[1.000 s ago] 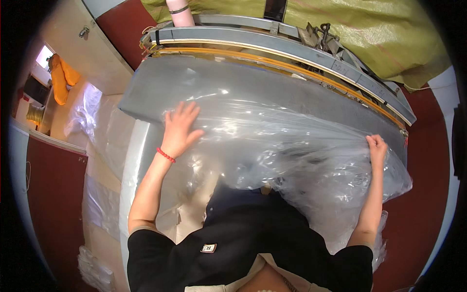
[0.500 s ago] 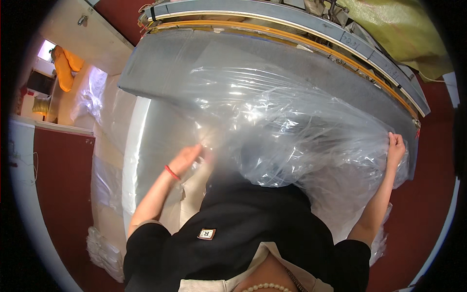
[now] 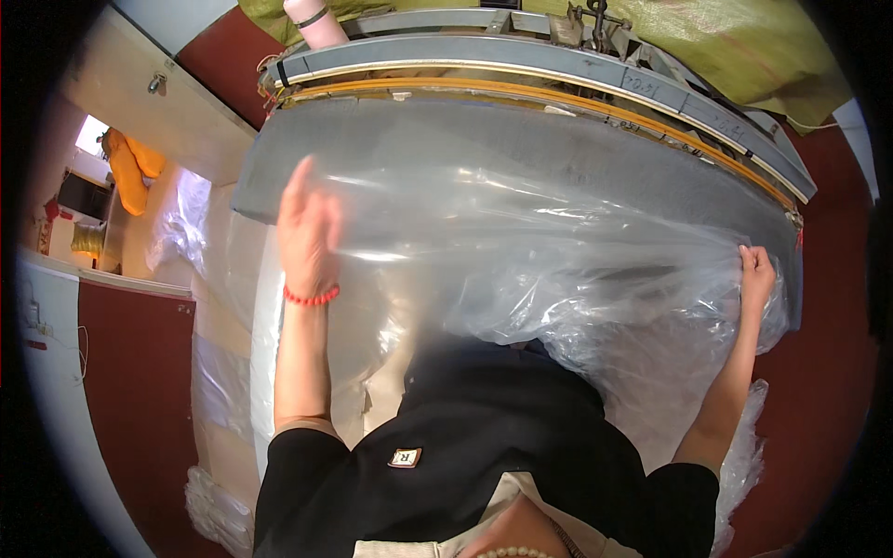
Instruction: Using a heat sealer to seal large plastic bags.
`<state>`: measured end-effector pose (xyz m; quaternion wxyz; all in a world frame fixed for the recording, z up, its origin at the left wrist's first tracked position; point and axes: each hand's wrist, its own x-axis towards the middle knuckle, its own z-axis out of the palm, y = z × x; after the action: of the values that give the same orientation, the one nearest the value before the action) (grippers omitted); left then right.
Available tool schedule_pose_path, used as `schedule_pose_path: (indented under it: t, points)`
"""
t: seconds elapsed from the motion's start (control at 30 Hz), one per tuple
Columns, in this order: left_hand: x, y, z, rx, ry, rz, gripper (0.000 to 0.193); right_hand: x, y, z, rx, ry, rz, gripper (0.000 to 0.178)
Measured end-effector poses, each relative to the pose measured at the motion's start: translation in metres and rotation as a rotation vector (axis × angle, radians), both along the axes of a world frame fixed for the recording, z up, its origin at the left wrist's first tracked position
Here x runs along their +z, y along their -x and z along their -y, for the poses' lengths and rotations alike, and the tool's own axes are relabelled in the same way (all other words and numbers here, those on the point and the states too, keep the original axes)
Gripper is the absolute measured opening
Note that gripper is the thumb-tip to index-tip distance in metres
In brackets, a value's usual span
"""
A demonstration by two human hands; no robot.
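Note:
A wide sheet of clear plastic film (image 3: 530,288) lies wrinkled and shiny across a grey padded work surface (image 3: 391,130) and hangs down in front of my body. At the right, my right hand (image 3: 758,275) pinches the film's edge between thumb and fingers. My left hand (image 3: 312,228), with a red bead bracelet at the wrist, is raised over the left part of the surface. Its fingers are stretched out and blurred, and nothing shows in them. Whether it touches the film, I cannot tell.
Along the far edge runs a long metal bar (image 3: 521,58) with an orange strip (image 3: 484,86) in front. A pink bottle (image 3: 316,23) stands behind it. Yellow-green woven sheeting (image 3: 735,56) lies far right. Bundled plastic (image 3: 219,507) sits low left, near a white door (image 3: 153,121).
My left hand has moved away from my body and leftward, its fingers now stretched. The film's left part lies flatter and farther out. My right hand keeps its pinch; the view has shifted slightly.

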<state>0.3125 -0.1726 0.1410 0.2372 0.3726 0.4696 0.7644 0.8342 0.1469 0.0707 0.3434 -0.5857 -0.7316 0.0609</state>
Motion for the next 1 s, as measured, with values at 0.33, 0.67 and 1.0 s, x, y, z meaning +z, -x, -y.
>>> schedule_pose_path:
  t: [0.33,0.67,1.0]
  points:
    - [-0.069,0.053,-0.005,0.466,0.783,-0.546,0.035,0.001,0.003,0.0,0.048,-0.02,-0.029,0.022]
    - [-0.046,0.061,-0.055,0.332,0.484,-1.333,0.025,0.004,-0.002,0.001,0.07,0.031,-0.039,0.022]
    - [-0.073,0.087,-0.134,0.62,0.792,-1.188,0.016,-0.006,-0.021,-0.015,0.068,0.045,-0.222,0.021]
